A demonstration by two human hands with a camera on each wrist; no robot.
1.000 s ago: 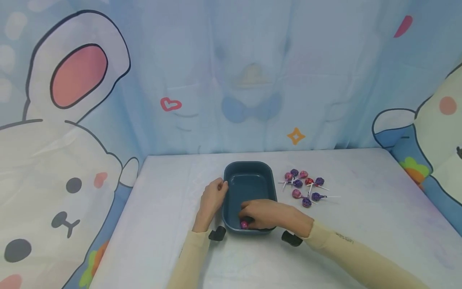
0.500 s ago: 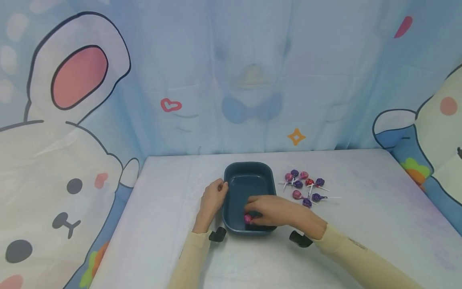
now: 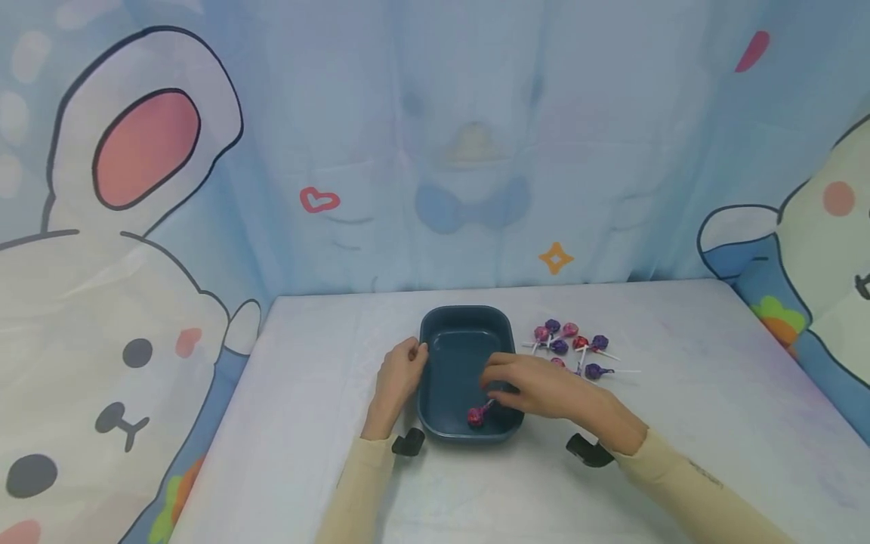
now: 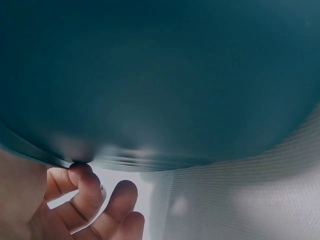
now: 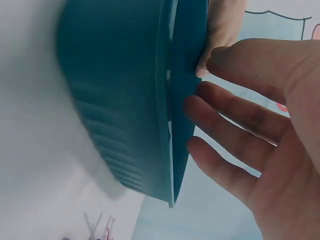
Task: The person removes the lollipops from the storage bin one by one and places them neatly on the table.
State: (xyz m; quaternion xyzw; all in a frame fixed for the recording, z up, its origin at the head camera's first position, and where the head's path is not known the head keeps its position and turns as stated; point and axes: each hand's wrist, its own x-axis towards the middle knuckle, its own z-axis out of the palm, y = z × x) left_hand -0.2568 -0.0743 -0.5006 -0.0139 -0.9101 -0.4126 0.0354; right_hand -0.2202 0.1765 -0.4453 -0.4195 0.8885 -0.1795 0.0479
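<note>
A dark teal rectangular box [image 3: 454, 378] stands on the table; its ribbed outer wall [image 5: 115, 90] fills much of the right wrist view. A pink-red wrapped lollipop [image 3: 476, 416] lies inside near the front, its stick pointing up toward my right hand [image 3: 537, 385]. That hand hovers over the box's right rim. In the right wrist view its fingers [image 5: 227, 127] are loosely bent, thumb apart, and hold nothing. With thumb and finger, my left hand [image 3: 399, 374] pinches the box's left rim; the left wrist view shows a bent finger [image 4: 82, 185] against the outside.
Right of the box lies a loose group of purple, pink and red lollipops [image 3: 594, 371], some partly hidden behind my right hand. A white cloth [image 3: 326, 332] covers the table. A printed blue curtain [image 3: 381, 151] hangs behind.
My right hand has moved up and to the right from the box's front end and let go of the pink-red lollipop, which now lies inside. My left hand has stayed at the rim.
</note>
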